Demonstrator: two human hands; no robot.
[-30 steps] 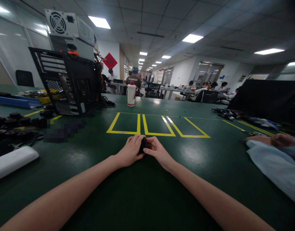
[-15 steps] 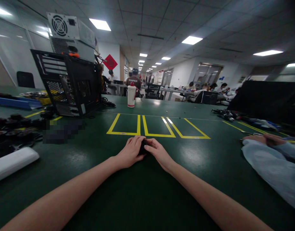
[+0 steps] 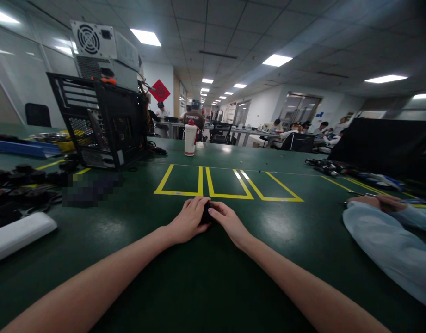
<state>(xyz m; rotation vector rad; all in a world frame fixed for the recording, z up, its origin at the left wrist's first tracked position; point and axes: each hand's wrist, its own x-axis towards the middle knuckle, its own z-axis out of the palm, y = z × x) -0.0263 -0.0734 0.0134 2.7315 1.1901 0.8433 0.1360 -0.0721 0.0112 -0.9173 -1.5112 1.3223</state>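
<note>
At the middle of the green table [image 3: 213, 277], a small black object [image 3: 206, 212] is held between my two hands; its kind cannot be made out. My left hand [image 3: 190, 217] is closed around its left side, with the thumb low and the fingers over the top. From the right, my right hand [image 3: 228, 219] grips it, thumb and fingers against its edge. Much of the object is hidden by the fingers. Just beyond the hands, yellow tape outlines [image 3: 230, 196] mark the tabletop.
A black computer case [image 3: 122, 120] with a silver power supply [image 3: 101, 39] on top stands at the left. Behind the tape is a white bottle [image 3: 189, 138]. A white bar-shaped object [image 3: 23, 235] lies left. At the right are a co-worker's sleeves [image 3: 382, 236] and a black screen [image 3: 386, 148].
My hands hold almost the same place on the black object. At the right, the co-worker's sleeved arm has shifted slightly left.
</note>
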